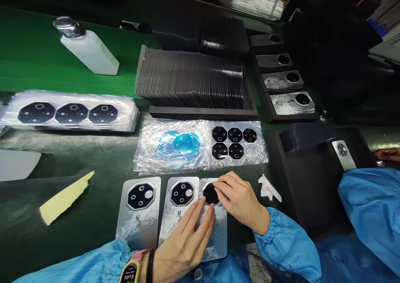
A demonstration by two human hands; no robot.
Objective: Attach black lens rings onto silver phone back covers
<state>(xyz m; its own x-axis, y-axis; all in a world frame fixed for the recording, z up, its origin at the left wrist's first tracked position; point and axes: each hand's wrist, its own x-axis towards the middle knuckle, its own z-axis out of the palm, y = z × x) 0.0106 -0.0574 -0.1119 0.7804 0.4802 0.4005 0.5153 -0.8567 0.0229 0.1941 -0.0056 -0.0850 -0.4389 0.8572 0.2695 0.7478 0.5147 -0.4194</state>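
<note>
Three silver phone back covers lie side by side near me: the left cover (138,216), the middle cover (178,210) and the right cover (215,237). My left hand (184,241) lies flat on the right cover, fingers stretched out. My right hand (239,199) pinches a black octagonal lens piece (210,194) at that cover's camera opening. Just beyond lies a clear film sheet (250,154) carrying several more black lens pieces, beside peeled blue films (181,143).
A dark tray of stacked covers (193,83) stands behind, a white bottle (87,45) at far left, film-wrapped lens sheets (68,112) on the left, a yellow strip (64,197), a crumpled white scrap (268,188). Another person's blue sleeve (371,208) and hand sit at right by a black tray (312,179).
</note>
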